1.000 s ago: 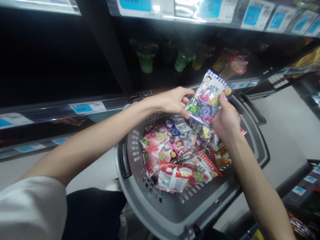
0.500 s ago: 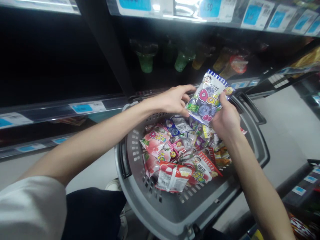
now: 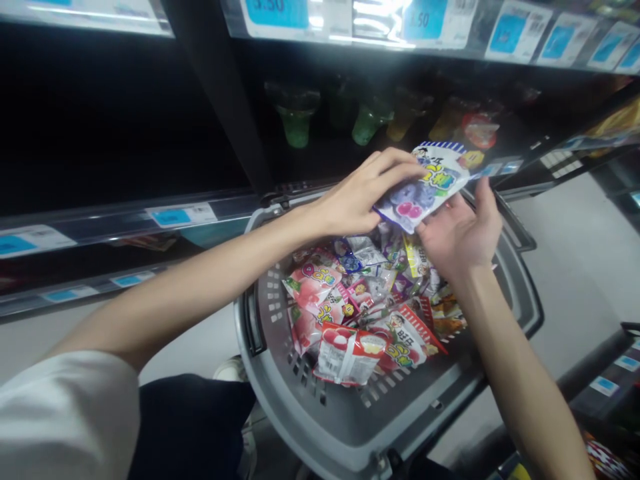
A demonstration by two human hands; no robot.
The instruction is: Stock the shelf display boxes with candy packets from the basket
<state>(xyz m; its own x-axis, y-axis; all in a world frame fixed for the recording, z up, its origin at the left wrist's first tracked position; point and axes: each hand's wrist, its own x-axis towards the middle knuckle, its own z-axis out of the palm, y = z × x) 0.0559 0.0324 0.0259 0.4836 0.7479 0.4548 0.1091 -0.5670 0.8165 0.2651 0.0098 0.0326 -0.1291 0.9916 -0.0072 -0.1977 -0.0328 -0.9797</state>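
Observation:
A white and blue bag of gummy candy (image 3: 417, 193) with blueberries printed on it is held above the basket. My left hand (image 3: 370, 190) grips its left side, fingers over the front and thumb near the lower edge. My right hand (image 3: 463, 233) is open beneath the bag's right side, palm up with the thumb apart; its fingertips are partly hidden behind the bag. Below both hands, the grey shopping basket (image 3: 345, 433) holds several candy bags, among them pink peach bags (image 3: 313, 283), a red and white bag seen from its back (image 3: 347, 353) and a red-striped bag (image 3: 403, 337).
Dark store shelves with price tags (image 3: 183, 215) run along the far side. Lidded cups with green contents (image 3: 297, 127) stand on the shelf behind my hands. The basket's black handle (image 3: 517, 223) lies at its right rim. Another shelf (image 3: 605, 385) is at the lower right.
My left hand has moved right and taken hold of the blueberry candy bag. My right hand has loosened from it and opened. The bag has tilted and turned.

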